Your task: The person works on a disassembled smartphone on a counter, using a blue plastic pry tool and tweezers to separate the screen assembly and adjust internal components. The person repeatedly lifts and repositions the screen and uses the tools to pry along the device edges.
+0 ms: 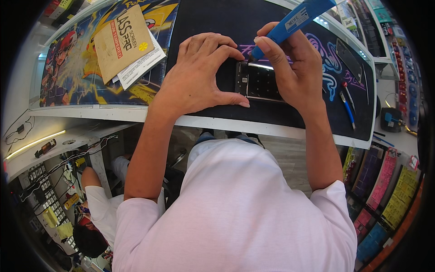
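A dark, rectangular phone frame (258, 83) with bright metal edges lies flat on the black mat (204, 18). My left hand (197, 75) arches at its left end, index fingertip at the upper corner and thumb at the lower one, bracing it. In my right hand (297, 68) is a blue glue tube (294, 17) with a white label, pinched near its narrow end. The tube slants down to the left, and its dark tip meets or hovers just over the frame's upper edge; I cannot tell which. My right hand hides the frame's right end.
A brown screen-protector envelope (121, 43) and white paper lie on a colourful cartoon mat at the left. To the right are a blue pen-like tool (349, 114), a thin metal tool and another dark phone panel (349, 59). Another person (97, 213) sits at the lower left.
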The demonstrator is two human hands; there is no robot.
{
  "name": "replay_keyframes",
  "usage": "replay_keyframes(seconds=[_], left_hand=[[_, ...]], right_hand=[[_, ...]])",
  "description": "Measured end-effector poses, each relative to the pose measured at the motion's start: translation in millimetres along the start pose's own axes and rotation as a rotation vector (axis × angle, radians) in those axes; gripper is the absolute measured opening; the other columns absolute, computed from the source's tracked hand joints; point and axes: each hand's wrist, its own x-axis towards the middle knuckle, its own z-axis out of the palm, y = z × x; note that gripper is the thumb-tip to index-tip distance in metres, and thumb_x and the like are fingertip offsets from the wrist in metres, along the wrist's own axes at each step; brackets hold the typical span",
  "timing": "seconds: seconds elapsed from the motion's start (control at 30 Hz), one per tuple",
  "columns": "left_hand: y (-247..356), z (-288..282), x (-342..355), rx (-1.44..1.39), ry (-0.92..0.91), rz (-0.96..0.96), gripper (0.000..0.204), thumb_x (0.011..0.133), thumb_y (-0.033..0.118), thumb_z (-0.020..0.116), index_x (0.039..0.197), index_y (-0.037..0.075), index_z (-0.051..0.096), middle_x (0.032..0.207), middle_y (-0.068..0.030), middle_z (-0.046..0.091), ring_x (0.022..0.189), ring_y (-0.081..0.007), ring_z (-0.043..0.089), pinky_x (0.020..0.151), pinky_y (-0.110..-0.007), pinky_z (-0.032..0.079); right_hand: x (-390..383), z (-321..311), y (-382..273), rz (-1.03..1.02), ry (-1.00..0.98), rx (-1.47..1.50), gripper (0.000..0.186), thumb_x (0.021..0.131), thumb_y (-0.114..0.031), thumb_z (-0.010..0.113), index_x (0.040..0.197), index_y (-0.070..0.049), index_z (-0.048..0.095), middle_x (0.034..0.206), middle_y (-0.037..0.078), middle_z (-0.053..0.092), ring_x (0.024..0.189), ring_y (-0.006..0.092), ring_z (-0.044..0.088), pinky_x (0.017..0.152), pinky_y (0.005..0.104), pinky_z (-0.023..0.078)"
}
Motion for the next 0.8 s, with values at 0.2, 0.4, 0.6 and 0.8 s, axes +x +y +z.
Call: replay_keyframes(seconds=[0.2, 0.4, 0.6, 0.8], left_hand=[[-1, 0, 0, 0.000, 0.010, 0.001, 0.089, 0.065, 0.071, 0.096, 0.133, 0.020, 0.072, 0.151, -0.0031, 0.057, 0.154, -0.0297, 0.042, 0.132, -0.051, 0.029], [-1, 1, 0, -0.010, 0.036, 0.010, 0.089, 0.066, 0.072, 0.095, 0.133, 0.017, 0.072, 0.150, -0.0046, 0.058, 0.154, -0.0298, 0.042, 0.132, -0.050, 0.029], [-1, 1, -1, -0.023, 0.034, 0.008, 0.089, 0.066, 0.071, 0.096, 0.133, 0.017, 0.072, 0.150, -0.0046, 0.058, 0.154, -0.0306, 0.042, 0.132, -0.050, 0.030], [-1, 1, 0, -0.018, 0.027, 0.006, 0.090, 0.066, 0.071, 0.096, 0.133, 0.017, 0.072, 0.150, -0.0047, 0.058, 0.154, -0.0308, 0.042, 0.132, -0.050, 0.030]], right_hand=[[2, 4, -1, -0.002, 0.039, 0.053, 0.025, 0.107, -0.026, 0.078, 0.113, -0.001, 0.075, 0.097, 0.009, 0.078, 0.082, 0.0193, 0.078, 0.075, 0.0332, 0.061], [5, 11, -1, -0.009, 0.009, 0.042, 0.023, 0.107, -0.023, 0.078, 0.114, -0.001, 0.075, 0.096, 0.009, 0.078, 0.081, 0.0182, 0.078, 0.073, 0.0322, 0.059], [4, 9, -4, 0.038, -0.003, 0.041, 0.024, 0.108, -0.024, 0.077, 0.118, -0.002, 0.075, 0.099, 0.007, 0.078, 0.085, 0.0152, 0.076, 0.075, 0.0294, 0.059], [1, 7, -3, 0.089, -0.040, 0.053, 0.025, 0.109, -0.024, 0.077, 0.122, -0.002, 0.074, 0.108, 0.004, 0.076, 0.092, 0.0099, 0.070, 0.079, 0.0249, 0.058]])
